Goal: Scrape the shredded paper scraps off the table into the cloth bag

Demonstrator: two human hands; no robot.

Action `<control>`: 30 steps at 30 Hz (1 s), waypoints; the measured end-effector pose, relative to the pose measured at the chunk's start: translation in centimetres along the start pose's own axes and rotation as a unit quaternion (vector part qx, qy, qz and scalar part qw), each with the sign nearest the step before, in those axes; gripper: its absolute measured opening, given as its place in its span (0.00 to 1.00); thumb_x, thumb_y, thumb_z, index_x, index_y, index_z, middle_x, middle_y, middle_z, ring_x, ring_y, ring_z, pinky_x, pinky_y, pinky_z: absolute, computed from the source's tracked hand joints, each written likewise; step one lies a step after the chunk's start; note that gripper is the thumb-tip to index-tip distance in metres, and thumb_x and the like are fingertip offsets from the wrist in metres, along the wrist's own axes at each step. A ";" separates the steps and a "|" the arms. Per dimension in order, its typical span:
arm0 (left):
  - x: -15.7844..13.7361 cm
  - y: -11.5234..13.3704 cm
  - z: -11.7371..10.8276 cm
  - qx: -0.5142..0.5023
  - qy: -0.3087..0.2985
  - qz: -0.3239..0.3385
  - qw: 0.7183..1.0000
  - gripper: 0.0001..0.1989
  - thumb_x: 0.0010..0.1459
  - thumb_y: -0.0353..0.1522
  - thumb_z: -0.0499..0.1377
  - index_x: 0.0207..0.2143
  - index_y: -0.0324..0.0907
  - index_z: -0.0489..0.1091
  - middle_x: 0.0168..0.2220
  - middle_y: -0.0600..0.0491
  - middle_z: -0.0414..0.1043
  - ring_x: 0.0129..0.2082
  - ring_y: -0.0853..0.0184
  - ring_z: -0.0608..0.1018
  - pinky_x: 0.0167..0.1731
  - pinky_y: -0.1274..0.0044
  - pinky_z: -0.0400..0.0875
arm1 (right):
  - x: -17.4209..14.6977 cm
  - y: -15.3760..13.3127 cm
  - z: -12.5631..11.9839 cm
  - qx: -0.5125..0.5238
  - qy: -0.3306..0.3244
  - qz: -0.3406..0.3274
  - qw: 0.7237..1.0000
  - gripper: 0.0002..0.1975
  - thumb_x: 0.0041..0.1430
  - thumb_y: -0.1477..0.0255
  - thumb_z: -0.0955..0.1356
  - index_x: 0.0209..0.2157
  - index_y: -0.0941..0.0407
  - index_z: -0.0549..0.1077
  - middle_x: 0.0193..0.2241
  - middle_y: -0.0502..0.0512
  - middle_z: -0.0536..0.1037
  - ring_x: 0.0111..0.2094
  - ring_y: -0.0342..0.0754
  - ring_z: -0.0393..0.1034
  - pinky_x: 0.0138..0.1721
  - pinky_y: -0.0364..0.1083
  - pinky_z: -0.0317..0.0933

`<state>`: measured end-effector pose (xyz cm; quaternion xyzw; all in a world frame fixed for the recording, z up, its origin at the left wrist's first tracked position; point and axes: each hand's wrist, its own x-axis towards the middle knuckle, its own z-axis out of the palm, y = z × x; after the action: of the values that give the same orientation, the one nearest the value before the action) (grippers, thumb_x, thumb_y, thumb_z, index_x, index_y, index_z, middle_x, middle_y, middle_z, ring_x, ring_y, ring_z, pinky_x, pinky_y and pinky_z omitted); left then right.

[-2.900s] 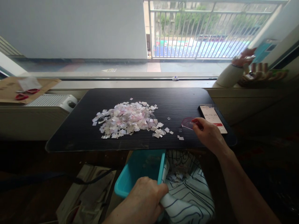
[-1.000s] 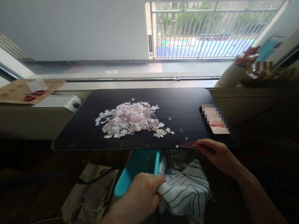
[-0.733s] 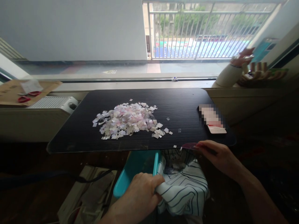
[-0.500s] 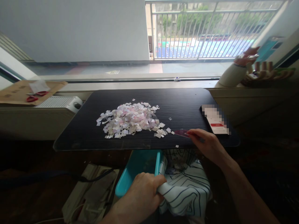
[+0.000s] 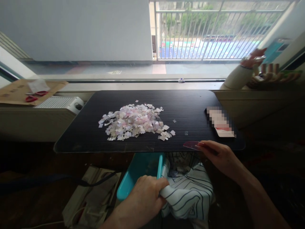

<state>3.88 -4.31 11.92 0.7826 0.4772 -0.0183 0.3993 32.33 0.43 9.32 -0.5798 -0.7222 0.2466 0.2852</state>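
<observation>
My left hand (image 5: 145,197) pinches the gathered edge of a white striped cloth bag (image 5: 190,197) below the table's front edge. The bag hangs open, with paper scraps (image 5: 179,170) inside it. Between the fingers of my right hand (image 5: 220,156) is a thin, translucent pink scraper (image 5: 192,145), held flat at the front edge of the black table (image 5: 181,105). A heap of small cut paper squares (image 5: 134,122) covers the table's left-middle part. A few looser squares (image 5: 165,135) lie at its right side, apart from the scraper.
On the table's right side lies a phone (image 5: 222,122). A turquoise bin (image 5: 121,190) stands left of the bag. Scissors (image 5: 32,98) rest on brown cardboard (image 5: 14,92) at the left, beside a white radiator-like unit (image 5: 59,103). A vase (image 5: 235,76) stands at the window.
My right hand and the scraper have moved right and toward me, to the table edge. Small squares near the scraper's tip and at the edge are gone. My left hand keeps its hold.
</observation>
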 end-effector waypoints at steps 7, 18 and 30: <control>0.6 0.5 0.5 0.068 -0.011 0.036 0.997 0.03 0.53 0.28 0.56 0.28 0.44 0.67 0.27 0.55 0.74 0.32 0.61 0.77 0.30 0.77 0.62 | 2.3 0.8 -0.1 -0.029 0.070 -0.017 0.997 0.11 0.61 0.66 0.65 0.41 0.55 0.76 0.37 0.54 0.81 0.36 0.50 0.75 0.40 0.47 0.69; 0.9 1.5 0.5 0.123 -0.038 0.068 0.989 0.03 0.53 0.28 0.58 0.30 0.43 0.69 0.29 0.53 0.76 0.33 0.58 0.78 0.30 0.75 0.65 | 10.1 -1.0 0.9 -0.081 0.047 -0.105 0.990 0.11 0.61 0.70 0.64 0.40 0.55 0.78 0.38 0.55 0.81 0.37 0.50 0.75 0.39 0.46 0.66; 1.8 1.7 0.9 0.160 -0.032 0.145 0.976 0.04 0.55 0.33 0.61 0.29 0.43 0.69 0.26 0.55 0.75 0.28 0.60 0.78 0.25 0.75 0.62 | 4.5 2.4 0.4 -0.042 0.012 -0.069 0.997 0.10 0.61 0.70 0.65 0.41 0.53 0.75 0.39 0.53 0.79 0.40 0.48 0.74 0.43 0.45 0.66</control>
<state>6.52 -3.94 11.61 0.8964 0.3365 -0.0611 0.2821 33.04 5.33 7.97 -0.5429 -0.7670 0.1883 0.2856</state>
